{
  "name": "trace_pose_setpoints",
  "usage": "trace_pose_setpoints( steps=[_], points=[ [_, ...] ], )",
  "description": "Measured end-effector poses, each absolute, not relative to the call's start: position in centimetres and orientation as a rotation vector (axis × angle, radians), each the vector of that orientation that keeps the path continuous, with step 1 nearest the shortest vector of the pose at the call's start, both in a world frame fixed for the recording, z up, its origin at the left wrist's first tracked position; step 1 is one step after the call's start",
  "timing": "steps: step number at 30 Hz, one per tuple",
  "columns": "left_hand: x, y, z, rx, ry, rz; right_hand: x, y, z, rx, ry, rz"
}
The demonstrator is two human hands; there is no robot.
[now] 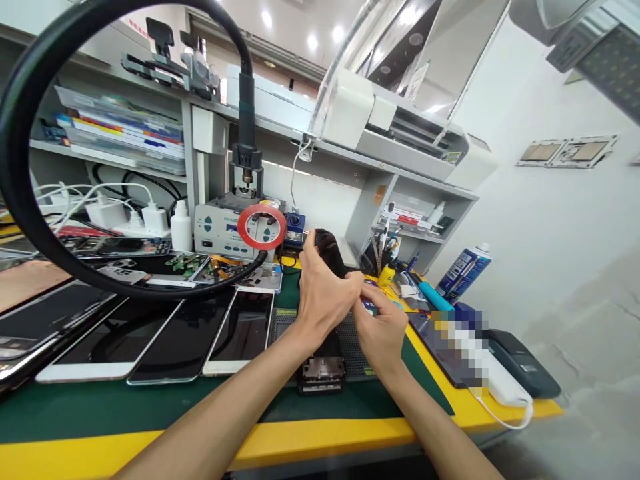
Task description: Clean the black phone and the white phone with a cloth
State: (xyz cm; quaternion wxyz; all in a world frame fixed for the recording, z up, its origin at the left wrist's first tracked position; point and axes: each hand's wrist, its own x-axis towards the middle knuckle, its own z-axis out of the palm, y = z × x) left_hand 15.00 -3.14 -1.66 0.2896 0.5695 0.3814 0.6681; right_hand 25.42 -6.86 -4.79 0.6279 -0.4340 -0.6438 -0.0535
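Note:
Raised in my left hand (325,287) is a black glossy phone screen (331,252), tilted upward, with the fingers wrapped round its edges. Right beside it, my right hand (383,327) has its thumb and fingertips pinched together, meeting my left fingertips at the near end of the screen. What the right fingers pinch is hidden. Below the hands lies an opened black phone body (324,373), its metal inner parts showing at the near end. It rests on a dark perforated pad (356,357), partly covered by my wrists.
Several phones lie to the left, among them a white-framed phone (243,327). A thick black hose (15,167) loops over them. Behind stand a grey control unit (220,230) and a red tape roll (245,227). A spray can (463,273) and white power strip (500,380) are right.

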Motion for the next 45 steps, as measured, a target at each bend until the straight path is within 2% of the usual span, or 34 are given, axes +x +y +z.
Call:
trace_pose_setpoints(
  steps=[21, 31, 45],
  points=[
    [14.4, -3.1, -1.3, 1.563, 1.032, 1.683, 25.8, -6.8, -5.2, -0.988, -1.492, -0.308],
    [13.6, -2.0, -1.8, 1.647, 0.926, 1.461, 27.6, -6.6, -4.2, -1.092, -1.537, 0.114],
    [13.7, -1.7, -2.2, 1.732, 0.937, 1.426, 28.1, -6.7, -3.9, -1.109, -1.622, 0.205]
  ],
)
